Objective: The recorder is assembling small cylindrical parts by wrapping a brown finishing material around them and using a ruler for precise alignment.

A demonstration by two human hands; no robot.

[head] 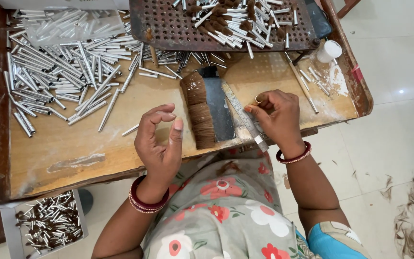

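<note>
Because the bundle of brown bristle point(199, 109) is loose hair laid side by side, it judges as very light, soft and easily scattered; it is best taken by pinching a small tuft across its width, near the cut ends, not by lifting the whole row. It lies at the middle of the wooden tray point(73, 144), against a dark flat block point(219, 108) with a metal ruler point(243, 115) just beside it.

The left hand point(159, 141) hovers above the tray, just left of the bristle, fingers curled with thumb and forefinger nearly meeting; whether a few hairs sit between them cannot be told. The right hand point(276, 117) rests on the ruler's near end, fingers bent in a pinch; what it holds, if anything, is too small to tell.

Thin metal tubes point(63, 72) lie heaped over the tray's left and far part; they look light, stiff, smooth and apt to roll. A perforated rusty plate point(168, 29) at the far edge carries tubes already fitted with bristle. A small white pot point(330, 50) stands at the right.

Below the tray's left corner, a white box point(49, 223) holds finished pieces. Pale floor tiles point(398, 72) carry stray hair clippings at the right.
</note>
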